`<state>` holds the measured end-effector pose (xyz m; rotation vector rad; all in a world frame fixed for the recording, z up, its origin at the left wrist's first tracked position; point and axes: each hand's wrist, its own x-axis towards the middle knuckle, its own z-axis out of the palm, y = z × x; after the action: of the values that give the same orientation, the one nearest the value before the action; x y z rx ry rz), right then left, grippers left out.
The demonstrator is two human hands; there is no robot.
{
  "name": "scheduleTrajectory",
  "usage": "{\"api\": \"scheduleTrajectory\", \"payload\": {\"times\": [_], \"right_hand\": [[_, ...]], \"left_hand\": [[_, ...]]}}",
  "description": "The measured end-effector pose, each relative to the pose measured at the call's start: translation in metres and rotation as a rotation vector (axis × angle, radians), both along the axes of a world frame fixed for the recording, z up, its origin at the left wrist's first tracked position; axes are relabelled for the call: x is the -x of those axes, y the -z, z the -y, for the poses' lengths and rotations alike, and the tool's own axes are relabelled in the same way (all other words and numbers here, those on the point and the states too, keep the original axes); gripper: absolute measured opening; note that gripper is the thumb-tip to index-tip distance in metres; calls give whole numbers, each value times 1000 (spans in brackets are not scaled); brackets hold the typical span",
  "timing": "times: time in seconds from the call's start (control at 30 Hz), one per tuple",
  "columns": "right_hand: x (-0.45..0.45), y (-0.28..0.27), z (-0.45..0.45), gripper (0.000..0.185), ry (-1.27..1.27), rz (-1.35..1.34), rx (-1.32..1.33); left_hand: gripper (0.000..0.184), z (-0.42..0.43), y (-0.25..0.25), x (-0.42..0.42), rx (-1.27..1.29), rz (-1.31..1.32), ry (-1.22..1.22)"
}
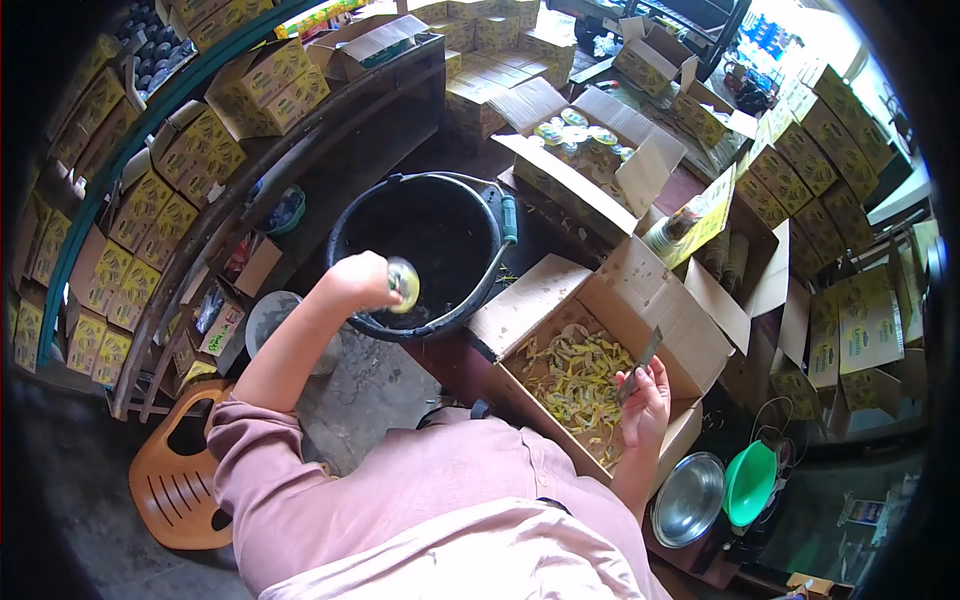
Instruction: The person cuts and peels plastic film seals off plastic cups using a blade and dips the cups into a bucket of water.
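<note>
My left hand (pixel 360 281) is closed on a small round container with a yellow-green label (pixel 404 285), over the near rim of a large black bucket (pixel 345 215). Over the right side of an open cardboard box (pixel 545 290), my right hand (pixel 646 405) grips a knife (pixel 648 350), its blade pointing up and away. Yellow and pale peel-like strips (pixel 575 375) lie inside that box. The bucket has a metal handle with a green grip (pixel 509 218); its inside is dark, and what it holds cannot be made out.
Behind the strips stands an open box (pixel 570 190) of lidded containers. A metal bowl (pixel 688 500) and green basin (pixel 750 483) sit at the lower right. An orange plastic chair (pixel 180 500) is at the left. Stacked yellow cartons (pixel 130 250) line both sides.
</note>
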<state>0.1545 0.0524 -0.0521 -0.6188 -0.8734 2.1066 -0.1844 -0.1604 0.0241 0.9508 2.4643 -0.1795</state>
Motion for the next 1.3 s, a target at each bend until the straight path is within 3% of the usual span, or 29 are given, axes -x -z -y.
{"api": "scheduleTrajectory", "payload": {"times": [0.1, 0.17, 0.3, 0.5, 0.57, 0.6, 0.63, 0.7, 0.73, 0.83, 0.87, 0.9, 0.97, 1.0, 1.03, 1.1, 1.13, 1.17, 1.23, 1.3], "right_hand": [[-4, 6, -3, 26, 36, 21, -17], [-5, 6, -3, 26, 32, 24, -19], [-8, 5, -4, 26, 37, 16, 22], [-17, 12, 2, 26, 118, 23, 106], [-21, 16, 1, 26, 107, 40, 104], [-24, 19, -1, 26, 95, 52, 92], [-26, 20, -3, 26, 80, 66, 78], [-24, 16, -5, 26, 90, 81, 60], [-24, 14, -3, 26, 95, 92, 54], [-21, 13, -4, 26, 73, 84, 72], [-20, 14, -5, 27, 64, 88, 67], [-19, 15, -5, 28, 54, 90, 62], [-15, 16, 0, 30, 48, 93, 58], [-13, 14, 2, 30, 51, 97, 54], [-12, 12, 2, 31, 52, 103, 46], [-13, 16, 0, 32, 37, 85, 43], [-13, 14, 2, 32, 31, 77, 45], [-14, 12, 2, 32, 26, 71, 45], [-15, 10, 0, 32, 50, 76, 57], [-14, 12, 1, 32, 72, 62, 76]], "left_hand": [[45, -1, 7, 0, -188, -132, -63], [45, 1, 12, -10, 225, -10, 74], [45, -9, -3, 0, 154, 70, 63], [59, -8, -2, 1, -718, 155, -351], [62, 3, 41, 21, -450, 76, -68], [61, 1, 26, 15, -148, 284, -69], [54, 2, 16, 7, -177, 359, -124], [52, 4, 24, 7, -636, 184, -198], [51, 6, 27, 7, -704, -22, -106], [53, 10, 11, 8, -190, 139, -173], [56, 11, 6, 4, -248, 112, -216], [60, 10, 10, 1, -509, 107, -306], [64, 8, 9, -3, -251, 184, -284], [64, 7, 14, 1, -63, 278, -142], [65, 10, 18, 2, -92, 305, -83], [65, 10, 18, 1, -319, 184, -245], [63, 11, 16, 3, -156, 176, -194], [57, 17, 26, 11, -212, 174, -32], [53, 7, 13, -1, -605, 187, -272], [50, -5, 11, -8, -744, 161, -279]]}}
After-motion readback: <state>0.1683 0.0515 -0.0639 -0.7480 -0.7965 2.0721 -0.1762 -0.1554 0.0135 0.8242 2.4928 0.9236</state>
